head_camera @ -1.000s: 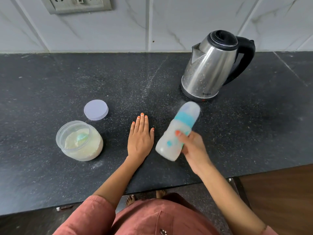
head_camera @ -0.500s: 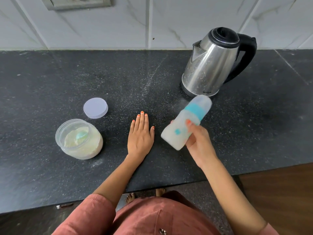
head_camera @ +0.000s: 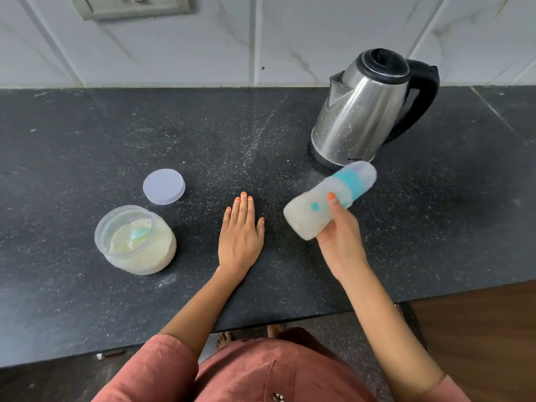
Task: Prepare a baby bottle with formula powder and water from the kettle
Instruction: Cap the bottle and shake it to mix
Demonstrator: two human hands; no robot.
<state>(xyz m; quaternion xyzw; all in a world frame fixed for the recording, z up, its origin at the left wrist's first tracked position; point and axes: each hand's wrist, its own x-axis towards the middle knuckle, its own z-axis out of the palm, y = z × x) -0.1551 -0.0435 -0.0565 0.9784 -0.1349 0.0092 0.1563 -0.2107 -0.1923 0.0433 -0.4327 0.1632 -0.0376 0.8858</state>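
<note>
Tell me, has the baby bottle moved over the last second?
Yes. The baby bottle, held in the right hand, has swung up and to the right: its capped end now almost overlaps the base of the kettle, and it tilts flatter.

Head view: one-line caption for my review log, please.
Right hand holds a capped, milky baby bottle tilted near the kettle; left hand flat on the counter beside the open formula jar.

Rust-pink garment (head_camera: 261,378) — short sleeves, orange-painted nails, bare feet.
</note>
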